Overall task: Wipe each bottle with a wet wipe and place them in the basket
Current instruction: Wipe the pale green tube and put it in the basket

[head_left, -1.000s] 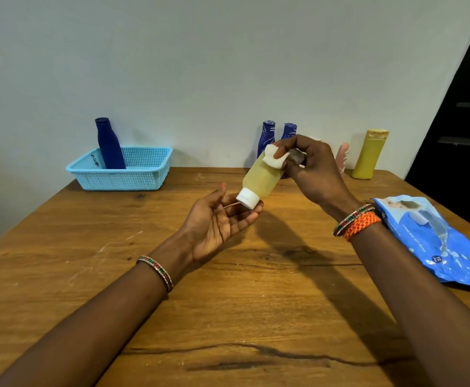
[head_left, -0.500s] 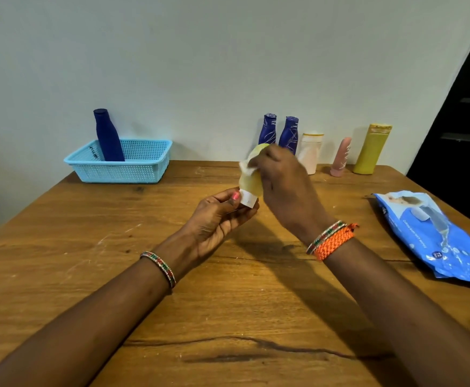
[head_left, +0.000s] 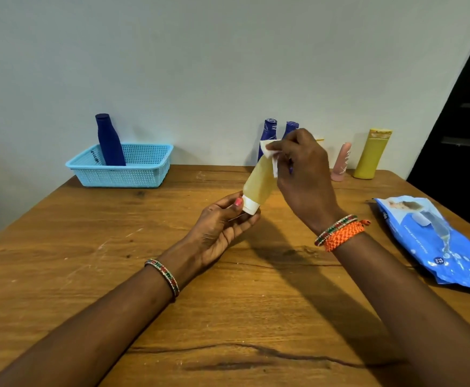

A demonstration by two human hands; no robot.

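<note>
A pale yellow bottle point(head_left: 258, 183) with a white cap hangs tilted, cap down, above the middle of the table. My left hand point(head_left: 222, 222) pinches the cap end between thumb and fingers. My right hand point(head_left: 303, 174) grips a white wet wipe point(head_left: 271, 152) against the bottle's upper part. A light blue basket point(head_left: 133, 174) stands at the far left and holds one dark blue bottle point(head_left: 109, 141) upright. Against the wall stand two dark blue bottles point(head_left: 268, 132), a pink bottle point(head_left: 341, 163) and a mustard yellow bottle point(head_left: 372, 155); my right hand hides part of this row.
A blue wet-wipe pack point(head_left: 434, 241) lies flat near the right edge of the wooden table point(head_left: 88, 261). A pale wall closes the far side. A dark doorway point(head_left: 468, 121) is at the right.
My right hand slid the wipe down the bottle half a second ago and is now back up at its top. The bottle tilts more; my left hand still holds the cap.
</note>
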